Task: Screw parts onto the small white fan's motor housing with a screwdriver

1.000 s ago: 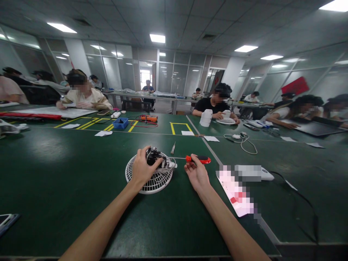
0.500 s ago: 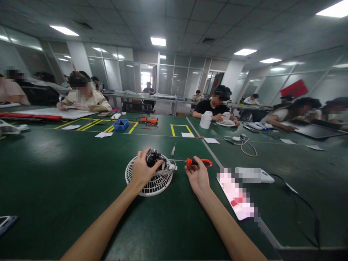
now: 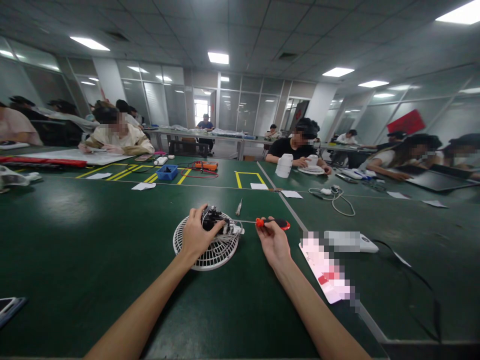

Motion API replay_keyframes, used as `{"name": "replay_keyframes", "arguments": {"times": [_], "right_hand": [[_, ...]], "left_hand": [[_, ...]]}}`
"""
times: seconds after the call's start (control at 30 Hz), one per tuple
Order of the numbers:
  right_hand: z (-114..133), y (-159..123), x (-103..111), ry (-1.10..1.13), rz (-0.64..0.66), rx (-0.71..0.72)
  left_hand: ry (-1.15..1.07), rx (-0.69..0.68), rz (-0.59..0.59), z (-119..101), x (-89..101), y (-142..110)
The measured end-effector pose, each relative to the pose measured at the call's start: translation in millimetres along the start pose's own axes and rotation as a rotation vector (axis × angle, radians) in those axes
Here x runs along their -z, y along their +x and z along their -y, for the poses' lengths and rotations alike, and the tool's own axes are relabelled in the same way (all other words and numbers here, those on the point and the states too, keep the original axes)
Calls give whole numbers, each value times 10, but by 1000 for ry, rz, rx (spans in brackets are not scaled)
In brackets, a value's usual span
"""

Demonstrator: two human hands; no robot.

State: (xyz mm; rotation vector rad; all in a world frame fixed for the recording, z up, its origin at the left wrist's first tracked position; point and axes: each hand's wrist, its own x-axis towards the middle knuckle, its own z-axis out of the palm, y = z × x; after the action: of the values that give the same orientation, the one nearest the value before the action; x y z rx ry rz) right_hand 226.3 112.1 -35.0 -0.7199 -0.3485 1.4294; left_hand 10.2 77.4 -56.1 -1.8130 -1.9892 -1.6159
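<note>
A round white fan grille (image 3: 210,261) lies flat on the green table, with a black fan motor assembly (image 3: 214,216) and pale wires on top of it. My left hand (image 3: 198,232) is closed around the motor's left side, thumb across its front. In my right hand (image 3: 275,242) is a screwdriver (image 3: 280,224) with a red and black handle, held level between thumb and fingers. Its shaft points left and reaches the right side of the motor assembly; the exact spot where the tip meets it is too small to tell. Behind the grille lies a small clear-handled screwdriver (image 3: 239,207).
Right of my right hand are a pink sheet (image 3: 322,270) and a white device (image 3: 350,241) with a black cable. Farther back stand a blue bin (image 3: 167,172), an orange meter (image 3: 206,165) and a white cylinder (image 3: 284,165). Several people sit around the tables.
My right hand has turned a little on the screwdriver handle, its fingers now wrapped differently, and the handle has shifted slightly left. My left hand and the motor have stayed put.
</note>
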Motion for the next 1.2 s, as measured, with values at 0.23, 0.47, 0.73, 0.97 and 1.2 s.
{"name": "replay_keyframes", "arguments": {"times": [0.23, 0.47, 0.73, 0.97, 1.2], "right_hand": [[38, -43, -9, -69, 26, -41], [65, -60, -29, -73, 18, -68], [83, -77, -50, -30, 7, -90], [38, -58, -58, -142, -80, -70], [25, -11, -31, -86, -12, -15]], "left_hand": [[5, -10, 3, 1, 10, -1], [29, -19, 3, 22, -9, 0], [20, -16, 8, 16, -10, -3], [11, -6, 11, 18, -13, 3], [7, 0, 18, 4, 10, 0]]}}
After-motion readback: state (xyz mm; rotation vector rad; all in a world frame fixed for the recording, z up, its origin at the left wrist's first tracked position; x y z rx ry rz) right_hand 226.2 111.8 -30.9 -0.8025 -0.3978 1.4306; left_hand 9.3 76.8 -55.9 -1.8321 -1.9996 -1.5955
